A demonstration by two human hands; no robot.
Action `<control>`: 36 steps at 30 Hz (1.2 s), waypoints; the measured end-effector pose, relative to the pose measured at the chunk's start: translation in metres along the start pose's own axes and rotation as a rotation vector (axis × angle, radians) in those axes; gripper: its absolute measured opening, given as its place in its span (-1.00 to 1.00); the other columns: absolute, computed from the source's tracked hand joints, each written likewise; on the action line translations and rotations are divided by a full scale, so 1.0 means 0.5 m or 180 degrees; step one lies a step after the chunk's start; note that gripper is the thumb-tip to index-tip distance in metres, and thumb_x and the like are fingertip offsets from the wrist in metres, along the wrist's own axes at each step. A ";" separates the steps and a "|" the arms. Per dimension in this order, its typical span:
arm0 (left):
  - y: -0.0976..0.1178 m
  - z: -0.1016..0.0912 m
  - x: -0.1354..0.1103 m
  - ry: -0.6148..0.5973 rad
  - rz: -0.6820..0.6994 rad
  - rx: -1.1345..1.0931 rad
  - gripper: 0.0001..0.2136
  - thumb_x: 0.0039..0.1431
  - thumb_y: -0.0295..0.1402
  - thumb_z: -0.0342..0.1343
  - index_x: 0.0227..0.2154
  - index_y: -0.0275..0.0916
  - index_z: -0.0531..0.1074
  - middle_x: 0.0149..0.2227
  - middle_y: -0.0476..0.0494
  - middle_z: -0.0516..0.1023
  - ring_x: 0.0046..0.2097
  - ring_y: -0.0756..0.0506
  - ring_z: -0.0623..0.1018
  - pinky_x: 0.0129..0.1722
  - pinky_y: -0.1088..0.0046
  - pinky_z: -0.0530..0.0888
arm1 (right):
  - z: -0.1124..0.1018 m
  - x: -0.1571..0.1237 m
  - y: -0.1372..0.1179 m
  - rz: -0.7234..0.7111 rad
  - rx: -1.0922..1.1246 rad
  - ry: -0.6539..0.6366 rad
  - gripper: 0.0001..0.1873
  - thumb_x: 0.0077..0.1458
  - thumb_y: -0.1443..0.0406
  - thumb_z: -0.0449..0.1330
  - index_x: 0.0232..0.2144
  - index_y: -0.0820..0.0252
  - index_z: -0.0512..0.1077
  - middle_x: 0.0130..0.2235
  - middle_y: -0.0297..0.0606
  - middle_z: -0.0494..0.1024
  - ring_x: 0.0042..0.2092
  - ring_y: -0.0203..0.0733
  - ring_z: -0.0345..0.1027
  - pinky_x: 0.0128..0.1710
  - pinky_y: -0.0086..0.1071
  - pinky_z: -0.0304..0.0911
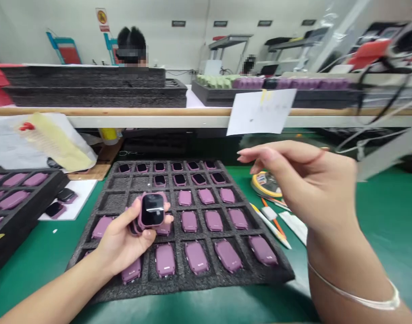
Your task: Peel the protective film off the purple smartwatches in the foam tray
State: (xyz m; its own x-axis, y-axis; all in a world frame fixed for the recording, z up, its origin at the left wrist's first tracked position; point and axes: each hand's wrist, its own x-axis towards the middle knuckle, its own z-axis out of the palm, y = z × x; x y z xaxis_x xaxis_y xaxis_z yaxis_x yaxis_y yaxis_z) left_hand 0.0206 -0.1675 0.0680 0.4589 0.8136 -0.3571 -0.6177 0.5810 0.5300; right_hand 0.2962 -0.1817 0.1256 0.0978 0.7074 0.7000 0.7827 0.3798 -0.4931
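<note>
While the left hand [123, 240] pinches a purple watch [152, 211] between thumb and fingers, screen toward the camera, the right hand [314, 184] is raised to the right with fingers bent and thumb near them; cannot tell if the tips press together. Held watch is above the left-middle part of a black foam tray [152, 290]; more purple shows beneath it, unclear if a second piece. Tray's two back rows hold dark-screened watches [177, 166], nearer rows hold purple cases [196, 257] lying back side up. Right of tray, on the green bench [192, 310]: round yellow-rimmed item [266, 183], partly behind the right hand, and a white-and-yellow pen [270, 225] near the tray edge. Left: second foam tray [27, 220] with purple cases, plus white paper [81, 198] with two dark-screened watches [55, 209] on it. White bracelet [391, 303] on right forearm. White sheet [260, 112] hangs off the shelf edge [141, 112]; another person's head [132, 47] behind, blurred out.
</note>
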 end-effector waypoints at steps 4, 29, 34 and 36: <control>0.002 0.016 -0.002 0.0527 -0.0030 -0.0020 -0.78 0.36 -0.47 -0.08 -0.03 -0.38 0.38 -0.24 -0.37 0.63 -0.32 -0.19 0.69 -0.65 0.65 0.48 | -0.047 -0.031 0.106 0.1188 -0.1888 -0.1671 -0.77 0.19 0.28 0.20 -0.47 0.18 0.58 -0.44 -0.21 0.63 -0.38 -0.07 0.52 -0.40 -0.32 0.23; 0.002 0.027 -0.003 0.0645 0.0131 0.0063 -0.71 0.32 -0.52 -0.06 0.07 -0.38 0.32 -0.19 -0.41 0.60 -0.34 -0.15 0.66 -0.66 0.66 0.46 | -0.097 -0.031 0.307 0.1748 -0.1252 -0.0157 -0.81 0.09 0.24 0.20 -0.34 0.21 0.57 -0.27 -0.12 0.70 -0.15 0.00 0.60 -0.11 -0.29 0.40; -0.001 0.022 -0.002 0.0526 0.0013 -0.0029 -0.69 0.31 -0.53 -0.02 0.09 -0.41 0.31 -0.23 -0.41 0.62 -0.35 -0.16 0.67 -0.66 0.66 0.46 | -0.087 -0.004 0.286 0.1759 -0.1125 -0.0271 -0.87 0.01 0.32 0.21 -0.52 0.20 0.53 -0.47 -0.13 0.64 -0.27 0.07 0.57 -0.19 -0.20 0.38; -0.004 0.020 -0.002 0.0485 -0.0043 -0.0064 -0.73 0.32 -0.49 0.00 0.05 -0.40 0.35 -0.24 -0.40 0.63 -0.35 -0.16 0.68 -0.65 0.65 0.47 | -0.059 0.001 0.250 0.1632 -0.0873 -0.0359 -0.87 0.04 0.30 0.20 -0.47 0.21 0.53 -0.48 -0.13 0.63 -0.28 0.06 0.57 -0.20 -0.17 0.40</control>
State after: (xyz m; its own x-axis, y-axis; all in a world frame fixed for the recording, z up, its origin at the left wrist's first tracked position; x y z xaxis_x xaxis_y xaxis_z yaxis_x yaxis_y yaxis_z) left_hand 0.0277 -0.1697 0.0751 0.3660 0.7989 -0.4774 -0.6254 0.5910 0.5095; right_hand 0.4119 -0.1514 0.0797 0.4514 0.8246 0.3411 0.7845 -0.1846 -0.5920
